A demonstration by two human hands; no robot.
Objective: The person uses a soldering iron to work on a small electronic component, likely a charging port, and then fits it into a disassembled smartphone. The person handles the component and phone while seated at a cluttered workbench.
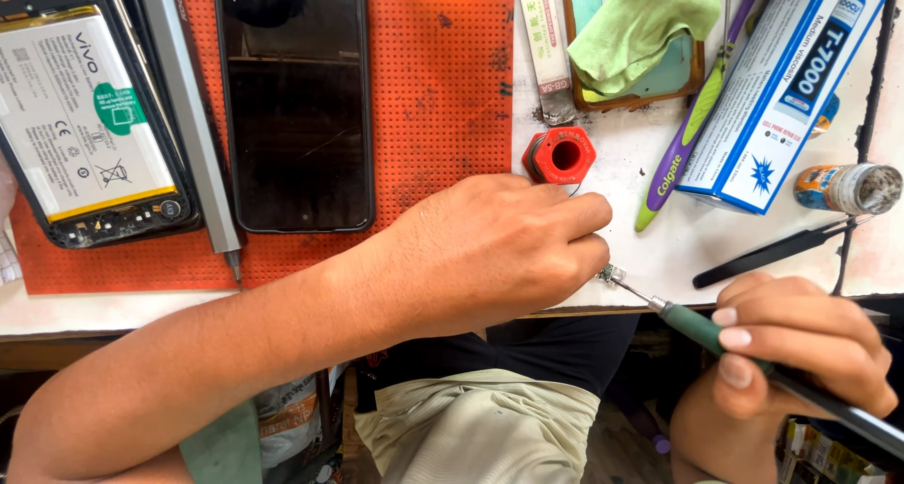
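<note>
At lower right the right hand [800, 343] grips a green-handled soldering iron [702, 329], its tip touching a tiny circuit part [608, 275] at the tabletop [621, 164] edge. The left hand [499, 249], fingers curled narrow, pinches that part (mostly hidden). Just beyond sits a red solder spool [559, 155]; farther left, on an orange mat [443, 70], lies a dark phone [297, 103].

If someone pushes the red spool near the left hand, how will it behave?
The red spool lies on its side with the bore facing up, so it would probably roll. It looks small and likely light. Its faceted rim may stop it quickly, beside the left hand.
</note>
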